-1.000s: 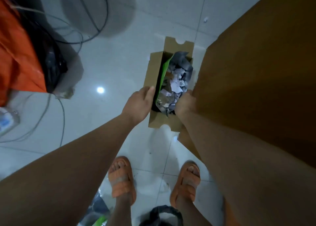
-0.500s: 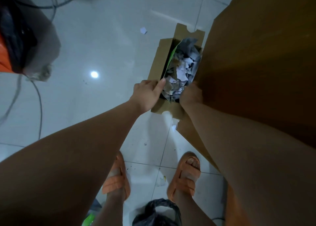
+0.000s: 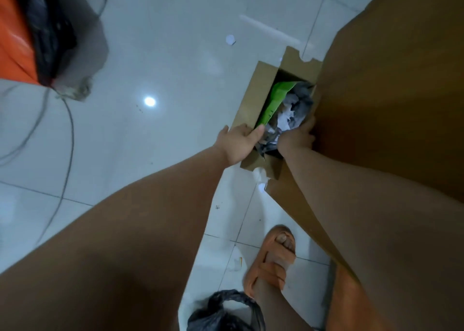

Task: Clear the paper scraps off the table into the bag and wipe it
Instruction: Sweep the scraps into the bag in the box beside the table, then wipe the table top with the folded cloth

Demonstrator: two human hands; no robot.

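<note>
One black bag (image 3: pixel 221 310) sits nearest, beside the sandal (image 3: pixel 273 258). Farther out, the left hand (image 3: pixel 238 142) grips the left wall of the cardboard box (image 3: pixel 251 92) on the floor; the right hand (image 3: pixel 296 140) curls over its right rim, against the surface (image 3: pixel 389 79). Paper scraps (image 3: pixel 283 120) fill the box beside a green sheet (image 3: pixel 276 100). Keep both walls level while shifting it, preventing spills. One stray scrap (image 3: pixel 230 39) lies beyond.

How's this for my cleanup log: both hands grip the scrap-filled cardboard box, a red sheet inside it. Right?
No: the head view shows the sheet is green, not red. The left hand and right hand do grip the cardboard box holding paper scraps.
</note>
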